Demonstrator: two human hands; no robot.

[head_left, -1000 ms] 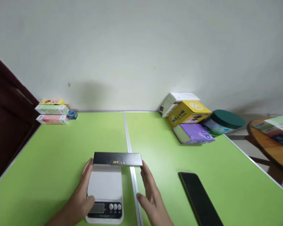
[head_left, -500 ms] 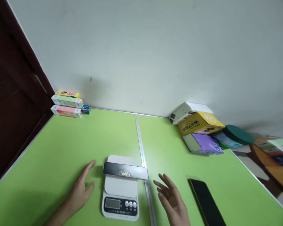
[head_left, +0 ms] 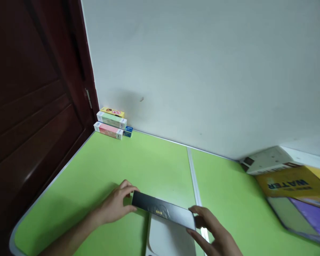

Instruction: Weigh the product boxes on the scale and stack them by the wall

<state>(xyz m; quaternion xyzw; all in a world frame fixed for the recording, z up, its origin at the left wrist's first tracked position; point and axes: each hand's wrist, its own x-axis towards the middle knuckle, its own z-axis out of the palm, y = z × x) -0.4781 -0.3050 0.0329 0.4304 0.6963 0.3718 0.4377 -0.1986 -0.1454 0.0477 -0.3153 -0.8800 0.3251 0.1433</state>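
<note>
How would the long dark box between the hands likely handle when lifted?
The long dark box is probably stiff: its edges look straight with the left hand and right hand at its ends only. Its sheen suggests a smooth, perhaps slippery surface. Being flat-sided, it seems unlikely to roll.

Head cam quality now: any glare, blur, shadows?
Head view: bright glare on the silver strip by the right hand; pale sheen toward the black box's right end; soft shadow beside the left arm; yellow carton stretched, slightly soft.

glossy dark box (head_left: 163,210), smooth green tabletop (head_left: 154,163), matt pale wall (head_left: 202,71)
</note>
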